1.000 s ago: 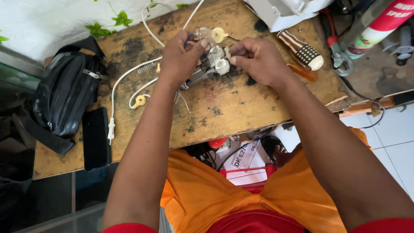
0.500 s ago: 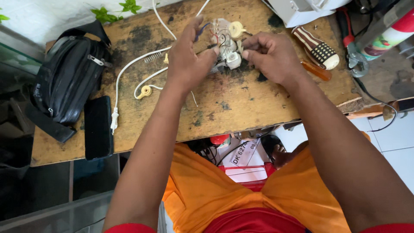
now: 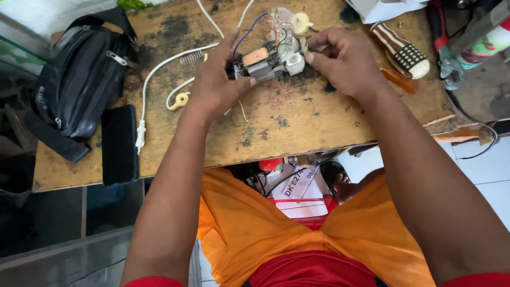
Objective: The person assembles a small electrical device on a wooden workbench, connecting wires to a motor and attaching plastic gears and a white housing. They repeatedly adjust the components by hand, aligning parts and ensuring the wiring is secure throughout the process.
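The left hand [image 3: 215, 87] wraps loosely around the left end of a small motor [image 3: 265, 62]. Its thumb presses the near side and its fingers curl over the far side. The right hand [image 3: 345, 61] pinches the white right end of the motor with its fingertips. The motor sits just above the table [image 3: 297, 122], at 12 o'clock from the person. The hands hide part of it, so how the ends join is hard to see. Thin blue and black wires [image 3: 247, 32] loop up from it.

A white box [image 3: 385, 8] at 1 o'clock is cut off by the top edge. A can [image 3: 491, 42] with red and green on it at 2 o'clock is cut off too. Below the table edge, at 6 o'clock, lies a white plate [image 3: 298, 183] with dark letters, half hidden by orange cloth.

A brush [image 3: 401, 49] with brown and white stripes lies just right of the right hand. A white cord [image 3: 159, 74] runs from the motor to a plug [image 3: 140, 135] at 9 o'clock. A yellow piece [image 3: 180, 100] lies beside the left wrist. A black phone [image 3: 119, 144] and a black bag [image 3: 79, 79] lie at the table's left end.
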